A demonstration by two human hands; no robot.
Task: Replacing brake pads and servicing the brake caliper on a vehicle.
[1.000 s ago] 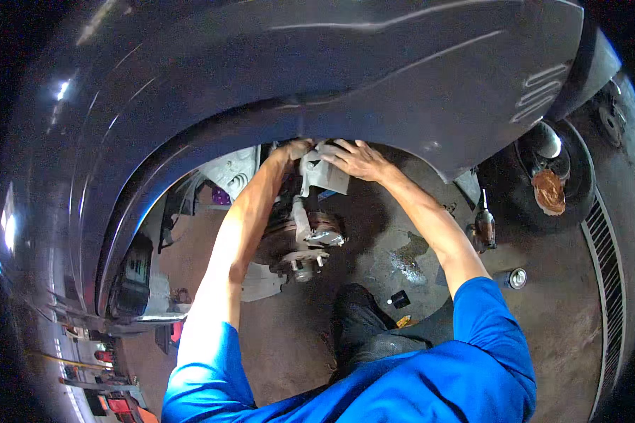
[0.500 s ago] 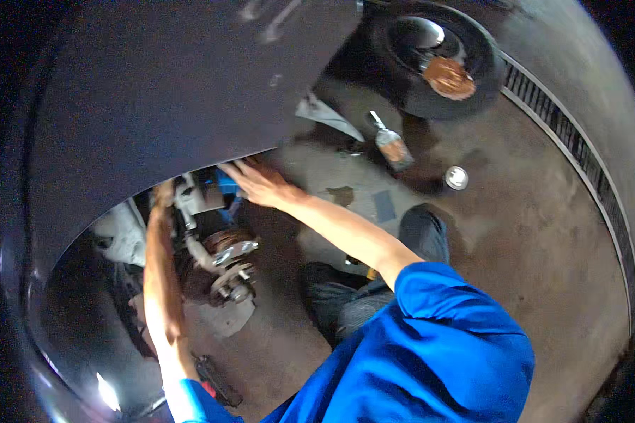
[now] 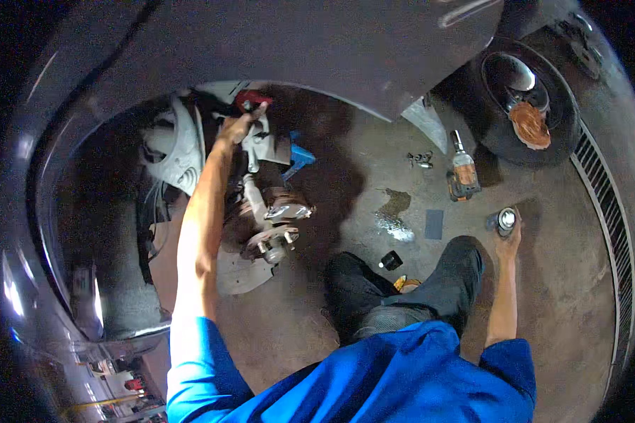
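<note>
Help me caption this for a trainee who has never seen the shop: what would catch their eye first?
Probably the bare wheel hub with its studs, exposed in the wheel arch under the dark fender, where the left hand reaches up. Out to the right, the right hand grips a spray can standing on the concrete floor, with the removed wheel lying beyond it.

Silver spray can [image 3: 506, 221] upright on floor under right hand [image 3: 509, 240], small black container [image 3: 391, 260] by knee

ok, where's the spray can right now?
Head view, right side: the spray can stands on the concrete floor under the right hand, below the cordless tool and near the removed wheel.
</note>
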